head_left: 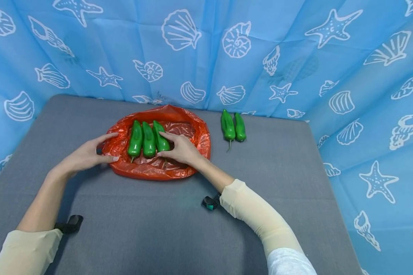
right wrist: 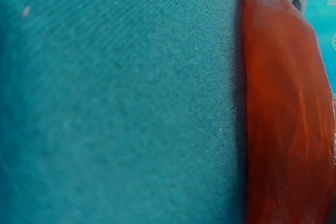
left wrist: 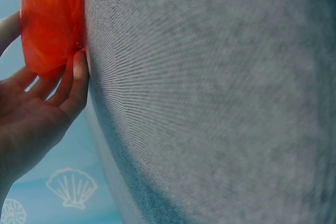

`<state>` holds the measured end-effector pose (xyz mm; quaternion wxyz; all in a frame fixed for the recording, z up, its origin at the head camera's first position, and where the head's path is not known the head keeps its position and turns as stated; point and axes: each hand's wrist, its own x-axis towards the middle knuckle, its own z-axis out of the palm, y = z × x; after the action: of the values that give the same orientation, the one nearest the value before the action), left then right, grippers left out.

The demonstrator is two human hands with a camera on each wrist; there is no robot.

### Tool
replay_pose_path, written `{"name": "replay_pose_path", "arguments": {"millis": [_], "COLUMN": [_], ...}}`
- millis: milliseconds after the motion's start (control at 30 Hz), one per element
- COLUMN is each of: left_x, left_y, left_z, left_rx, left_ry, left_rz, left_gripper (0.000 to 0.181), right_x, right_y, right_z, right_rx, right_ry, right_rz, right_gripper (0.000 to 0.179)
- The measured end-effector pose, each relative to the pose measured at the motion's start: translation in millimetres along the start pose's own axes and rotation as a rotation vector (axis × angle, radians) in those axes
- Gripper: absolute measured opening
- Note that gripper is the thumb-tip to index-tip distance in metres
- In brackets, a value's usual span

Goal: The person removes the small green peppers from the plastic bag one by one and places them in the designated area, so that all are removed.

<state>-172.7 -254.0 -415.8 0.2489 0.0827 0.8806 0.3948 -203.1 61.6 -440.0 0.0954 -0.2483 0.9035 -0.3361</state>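
A red plastic bag point(head_left: 151, 175) lies with its mouth spread wide on the table. Three green chili peppers stand side by side in its left half: a left one point(head_left: 135, 139), a middle one point(head_left: 148, 141) and a right one point(head_left: 161, 142). My right hand point(head_left: 182, 148) grips the right pepper between thumb and fingers, reaching over the bag's front rim. At the bag's left side my left hand point(head_left: 86, 152) holds its edge, thumb and forefinger apart. The left wrist view shows those fingers against the red bag point(left wrist: 50, 30). The right wrist view shows the bag's side point(right wrist: 289, 114), but not the right hand's grip.
Right of the bag, two more green peppers, one longer with a stem point(head_left: 228, 126) and one shorter point(head_left: 240, 128), lie on the grey table point(head_left: 278, 172). A blue curtain point(head_left: 213, 53) with shell prints hangs along the back and right edges.
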Motion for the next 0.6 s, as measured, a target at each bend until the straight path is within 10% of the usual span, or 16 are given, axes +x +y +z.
{"name": "replay_pose_path", "arguments": {"millis": [600], "left_x": [0.4], "left_y": [-1.7], "left_z": [-0.5], "left_rx": [0.007], "left_ry": [-0.005], "left_rz": [0.001], "left_gripper": [0.096], "right_x": [-2.9], "right_y": [0.4], "right_z": [-8.1], "right_rx": [0.073], "right_ry": [0.001], "right_rz": [0.040], "right_gripper": [0.075]}}
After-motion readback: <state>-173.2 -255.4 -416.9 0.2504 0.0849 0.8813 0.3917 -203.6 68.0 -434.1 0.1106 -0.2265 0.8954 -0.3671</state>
